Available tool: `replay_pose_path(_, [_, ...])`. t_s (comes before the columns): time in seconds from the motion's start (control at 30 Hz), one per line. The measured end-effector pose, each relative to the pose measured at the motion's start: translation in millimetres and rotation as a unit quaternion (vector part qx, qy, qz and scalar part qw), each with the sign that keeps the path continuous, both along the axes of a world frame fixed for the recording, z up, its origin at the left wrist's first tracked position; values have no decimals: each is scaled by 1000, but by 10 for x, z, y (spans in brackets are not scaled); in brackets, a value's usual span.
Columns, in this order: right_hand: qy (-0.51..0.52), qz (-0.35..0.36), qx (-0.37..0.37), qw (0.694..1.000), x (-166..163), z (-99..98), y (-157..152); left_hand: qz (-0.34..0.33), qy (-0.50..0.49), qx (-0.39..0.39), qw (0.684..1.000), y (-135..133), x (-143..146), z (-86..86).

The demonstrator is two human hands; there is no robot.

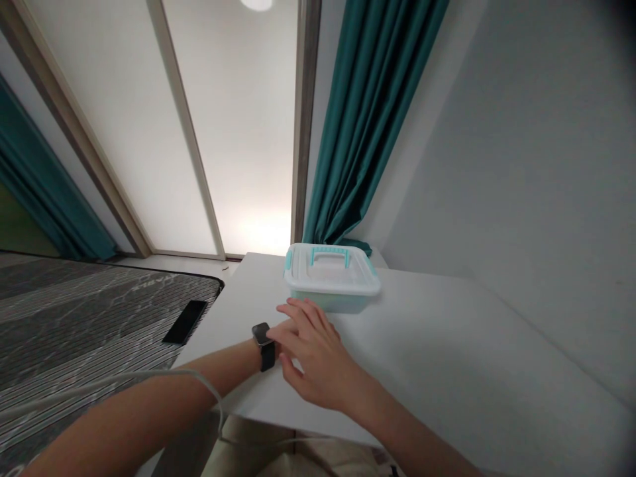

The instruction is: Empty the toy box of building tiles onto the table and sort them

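My right hand (318,358) lies across my left hand, its fingers stretched out and slightly apart, holding nothing I can see. One of its fingertips is at the dark smartwatch (262,333) on my left wrist, seemingly touching it. Most of my left hand (284,329) is hidden behind the right one, so its fingers do not show clearly. Just beyond both hands, a lidded plastic storage box (332,278) stands on the white table (422,371). Its lid is white, with a turquoise-trimmed handle (330,257) on top and turquoise clips at the sides; the lid looks closed.
A black phone (185,322) lies on the grey patterned mattress (99,318) left of the table. A pale cable (149,374) runs over my left forearm. Behind are frosted sliding doors (233,132) and a teal curtain (372,112); a wall (536,165) borders the right.
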State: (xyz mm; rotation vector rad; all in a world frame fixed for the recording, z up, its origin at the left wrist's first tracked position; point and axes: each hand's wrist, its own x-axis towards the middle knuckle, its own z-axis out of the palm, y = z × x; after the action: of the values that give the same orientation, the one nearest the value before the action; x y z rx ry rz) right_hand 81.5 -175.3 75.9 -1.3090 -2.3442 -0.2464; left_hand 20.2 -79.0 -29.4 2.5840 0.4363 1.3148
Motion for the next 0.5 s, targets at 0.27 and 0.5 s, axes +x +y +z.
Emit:
replay_pose_path(0.27, [43, -13, -51, 998, 47, 36, 86, -70, -165, -213, 960, -176, 156, 35])
replay_pose_path(0.5, [52, -33, -32, 998, 282, 63, 70, -65, -47, -126, 989, -72, 319, 173])
